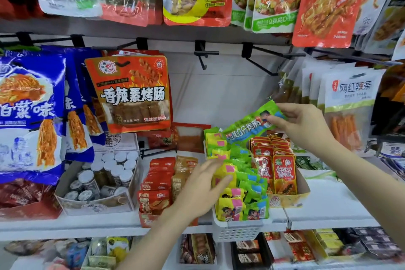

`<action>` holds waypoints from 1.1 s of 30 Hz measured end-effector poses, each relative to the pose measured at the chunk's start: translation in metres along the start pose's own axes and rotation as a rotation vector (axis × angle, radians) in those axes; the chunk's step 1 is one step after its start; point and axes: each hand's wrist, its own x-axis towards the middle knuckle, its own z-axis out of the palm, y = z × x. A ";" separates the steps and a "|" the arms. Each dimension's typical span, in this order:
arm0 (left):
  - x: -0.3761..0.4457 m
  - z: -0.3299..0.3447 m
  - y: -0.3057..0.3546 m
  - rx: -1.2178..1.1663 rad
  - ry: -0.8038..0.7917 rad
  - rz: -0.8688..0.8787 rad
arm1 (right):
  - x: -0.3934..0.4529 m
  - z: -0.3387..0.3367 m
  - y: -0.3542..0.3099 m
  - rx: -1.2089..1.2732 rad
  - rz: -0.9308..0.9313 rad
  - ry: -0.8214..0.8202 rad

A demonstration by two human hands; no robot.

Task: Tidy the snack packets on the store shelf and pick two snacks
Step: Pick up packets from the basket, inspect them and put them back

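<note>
A white basket (238, 229) at lower centre of the shelf (328, 208) is packed with small green and yellow snack packets (241, 184). Just right of it, a cardboard tray (303, 188) holds red packets (283, 173) standing upright. The right hand (302, 125) pinches one end of a long green packet (247, 126), lifted above the basket (tilted down toward the left). The left hand (202, 186), fingers spread and fairly straight, lies over the basket's left side, apparently touching the packets.

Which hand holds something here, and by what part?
The right hand pinches a green snack packet by its upper end. The left hand holds nothing.
</note>
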 end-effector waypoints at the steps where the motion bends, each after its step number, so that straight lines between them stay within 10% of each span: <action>1: -0.005 0.002 -0.001 0.001 0.003 0.009 | -0.002 0.000 0.001 0.014 0.002 0.006; 25: -0.019 -0.004 -0.012 -0.227 -0.254 -0.053 | -0.005 -0.002 -0.014 0.040 0.045 -0.155; 33: -0.021 -0.010 -0.011 -0.207 -0.234 -0.041 | 0.002 0.040 -0.002 -0.546 -0.096 -0.332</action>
